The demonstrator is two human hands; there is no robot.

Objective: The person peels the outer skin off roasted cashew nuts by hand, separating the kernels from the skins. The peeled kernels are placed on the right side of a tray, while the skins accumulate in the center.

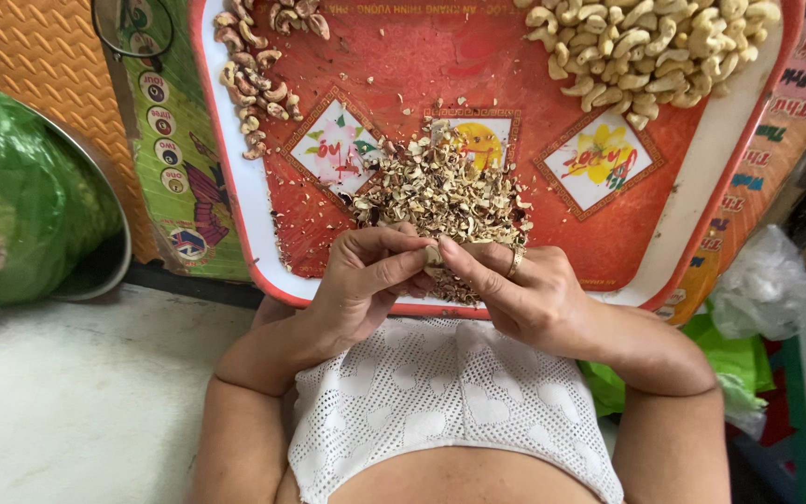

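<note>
My left hand and my right hand meet over the near edge of a red tray with a white rim. Both pinch one small cashew nut between thumbs and fingertips. A ring sits on a finger of my right hand. Just beyond my fingers lies a heap of brown skin flakes. Pale peeled cashews are piled at the tray's far right. Brown unpeeled cashews lie in a strip at the far left.
A metal bowl lined with a green plastic bag holding more nuts stands at the left on a pale floor. A crumpled clear plastic bag and green plastic lie at the right. Printed sheets lie under the tray.
</note>
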